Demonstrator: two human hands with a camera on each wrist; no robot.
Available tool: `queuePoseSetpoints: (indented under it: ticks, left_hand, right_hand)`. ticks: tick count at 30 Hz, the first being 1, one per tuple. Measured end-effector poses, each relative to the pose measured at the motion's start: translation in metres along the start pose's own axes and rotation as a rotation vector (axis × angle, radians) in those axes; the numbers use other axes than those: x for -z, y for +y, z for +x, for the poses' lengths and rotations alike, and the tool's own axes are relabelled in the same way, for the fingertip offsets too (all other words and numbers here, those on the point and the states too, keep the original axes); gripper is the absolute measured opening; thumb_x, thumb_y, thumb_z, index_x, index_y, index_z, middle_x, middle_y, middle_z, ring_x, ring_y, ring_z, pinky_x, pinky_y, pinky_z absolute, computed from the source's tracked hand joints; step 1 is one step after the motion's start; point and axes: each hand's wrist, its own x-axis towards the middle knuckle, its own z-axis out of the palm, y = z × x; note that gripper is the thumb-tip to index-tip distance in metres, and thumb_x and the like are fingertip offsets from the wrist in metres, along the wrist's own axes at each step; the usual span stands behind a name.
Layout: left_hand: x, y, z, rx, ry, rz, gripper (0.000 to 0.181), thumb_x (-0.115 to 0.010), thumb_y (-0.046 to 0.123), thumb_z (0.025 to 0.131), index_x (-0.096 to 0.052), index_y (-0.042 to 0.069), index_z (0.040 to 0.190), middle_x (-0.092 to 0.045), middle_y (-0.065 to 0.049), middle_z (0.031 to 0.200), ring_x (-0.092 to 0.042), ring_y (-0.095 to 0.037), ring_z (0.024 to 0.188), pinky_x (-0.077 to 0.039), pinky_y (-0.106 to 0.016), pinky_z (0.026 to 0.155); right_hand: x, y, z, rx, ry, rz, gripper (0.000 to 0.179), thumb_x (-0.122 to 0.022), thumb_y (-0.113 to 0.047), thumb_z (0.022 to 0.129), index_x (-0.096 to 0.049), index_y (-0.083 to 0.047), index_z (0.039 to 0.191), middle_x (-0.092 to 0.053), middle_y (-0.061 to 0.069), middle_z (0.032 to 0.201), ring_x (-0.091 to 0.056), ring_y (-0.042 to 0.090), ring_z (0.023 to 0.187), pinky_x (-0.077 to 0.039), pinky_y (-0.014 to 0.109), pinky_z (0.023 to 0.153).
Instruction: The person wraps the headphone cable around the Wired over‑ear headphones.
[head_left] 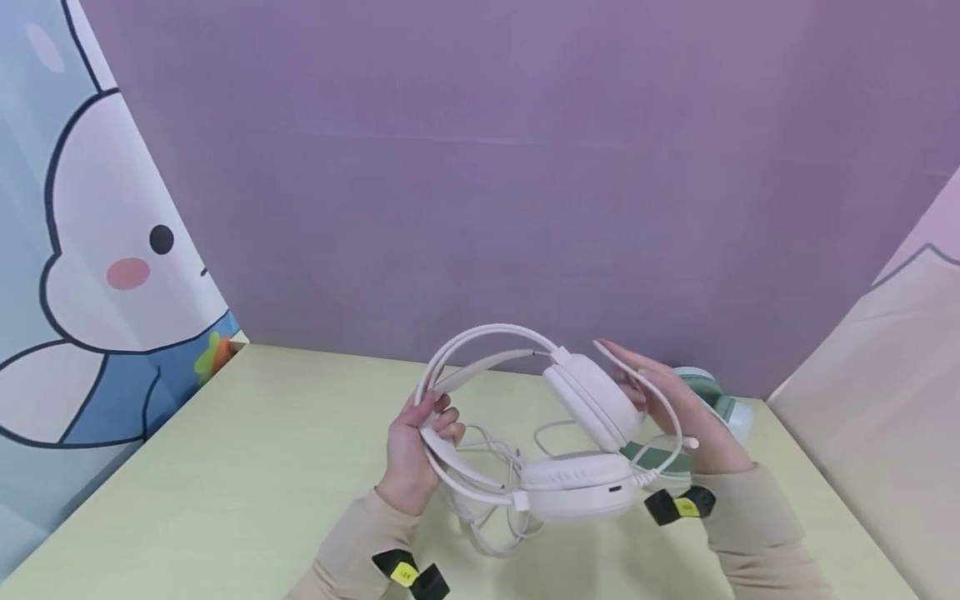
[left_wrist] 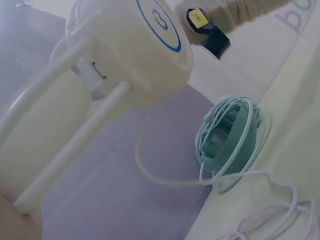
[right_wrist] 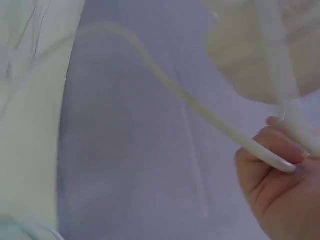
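A white headset (head_left: 582, 503) is lifted over the table, its band at the left and its two ear cups at the right. My left hand (head_left: 412, 450) grips the band, fingers and thumb wrapped round it. At the far ear cup, my right hand (head_left: 675, 400) is at the tip of the thin white microphone boom (right_wrist: 200, 107). The boom's end lies against curled fingers in the right wrist view. In the left wrist view, an ear cup (left_wrist: 135, 50) with a blue ring joins two band rods.
Green headphones (left_wrist: 235, 135) with a wound cable stand on the pale table (head_left: 300, 417), partly behind my right arm. The headset's white cable (head_left: 487, 546) lies in loose loops beneath it. A purple wall (head_left: 480, 208) rises at the back, with printed cloths at both sides.
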Motion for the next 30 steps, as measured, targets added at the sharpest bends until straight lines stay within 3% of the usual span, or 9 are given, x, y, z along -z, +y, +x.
queuePoseSetpoints:
  ticks: [2, 5, 8, 11, 14, 21, 26, 30]
  left_hand:
    - [0.001, -0.001, 0.0, -0.026, -0.004, 0.053, 0.02, -0.031, 0.004, 0.099, -0.049, 0.011, 0.106, -0.038, -0.001, 0.08, -0.032, -0.005, 0.055, -0.032, -0.012, 0.049]
    - [0.002, -0.003, -0.001, -0.081, -0.034, 0.146, 0.025, -0.032, 0.001, 0.099, -0.053, 0.013, 0.104, -0.04, 0.001, 0.078, -0.032, -0.004, 0.056, -0.032, -0.011, 0.049]
    - [0.003, -0.005, -0.001, -0.125, -0.047, 0.216, 0.031, -0.032, -0.002, 0.098, -0.057, 0.016, 0.104, -0.041, 0.003, 0.076, -0.032, -0.003, 0.056, -0.033, -0.011, 0.05]
    - [0.004, -0.006, -0.001, -0.148, -0.041, 0.251, 0.033, -0.034, -0.003, 0.097, -0.058, 0.017, 0.106, -0.042, 0.004, 0.076, -0.033, -0.003, 0.056, -0.033, -0.011, 0.05]
    - [0.006, -0.008, -0.001, -0.159, -0.068, 0.252, 0.031, -0.035, -0.002, 0.097, -0.058, 0.016, 0.105, -0.043, 0.004, 0.077, -0.034, -0.003, 0.057, -0.033, -0.011, 0.05]
    - [0.01, -0.007, 0.0, -0.141, -0.26, 0.174, 0.034, -0.027, -0.003, 0.097, -0.056, 0.015, 0.101, -0.046, 0.004, 0.08, -0.035, -0.003, 0.06, -0.034, -0.011, 0.053]
    - [0.011, -0.004, -0.001, -0.137, -0.332, 0.138, 0.031, -0.027, -0.002, 0.097, -0.054, 0.014, 0.1, -0.046, 0.003, 0.081, -0.035, -0.003, 0.061, -0.034, -0.012, 0.054]
    - [0.009, -0.004, 0.0, -0.113, -0.327, 0.092, 0.024, -0.034, 0.001, 0.096, -0.054, 0.014, 0.101, -0.045, 0.003, 0.081, -0.036, -0.003, 0.061, -0.034, -0.012, 0.054]
  right_hand:
    - [-0.004, -0.011, -0.006, 0.035, 0.048, -0.332, 0.043, -0.036, -0.018, 0.102, -0.04, -0.026, 0.143, -0.051, 0.01, 0.096, -0.041, -0.002, 0.076, -0.033, 0.02, 0.058]
    - [-0.02, -0.033, -0.007, -0.044, 0.121, -0.774, 0.057, -0.051, -0.022, 0.096, -0.03, -0.013, 0.148, -0.045, 0.014, 0.099, -0.04, -0.001, 0.083, -0.036, 0.022, 0.064]
    - [-0.033, -0.045, 0.0, -0.104, 0.093, -0.939, 0.066, -0.057, -0.025, 0.093, -0.027, 0.0, 0.147, -0.033, 0.005, 0.088, -0.032, 0.008, 0.068, -0.032, 0.025, 0.057]
    - [-0.04, -0.052, 0.005, -0.144, 0.058, -0.982, 0.059, -0.052, -0.023, 0.096, -0.03, -0.001, 0.146, -0.037, 0.003, 0.094, -0.037, 0.007, 0.074, -0.037, 0.022, 0.065]
    - [-0.04, -0.057, 0.007, -0.127, 0.015, -0.987, 0.054, -0.051, -0.014, 0.095, -0.035, 0.0, 0.144, -0.041, 0.004, 0.099, -0.04, 0.008, 0.079, -0.038, 0.023, 0.07]
    - [-0.045, -0.069, 0.013, -0.1, -0.031, -1.218, 0.085, -0.074, -0.023, 0.072, -0.034, 0.002, 0.143, -0.038, 0.007, 0.103, -0.04, 0.01, 0.072, -0.04, 0.022, 0.063]
    - [-0.056, -0.077, 0.015, -0.079, -0.061, -1.257, 0.095, -0.075, -0.027, 0.071, -0.025, 0.003, 0.146, -0.031, 0.017, 0.126, -0.042, 0.025, 0.097, -0.035, 0.036, 0.08]
    - [-0.057, -0.079, 0.014, -0.129, -0.091, -1.189, 0.095, -0.072, -0.03, 0.074, -0.021, -0.001, 0.149, -0.03, 0.019, 0.139, -0.036, 0.034, 0.119, -0.03, 0.05, 0.089]
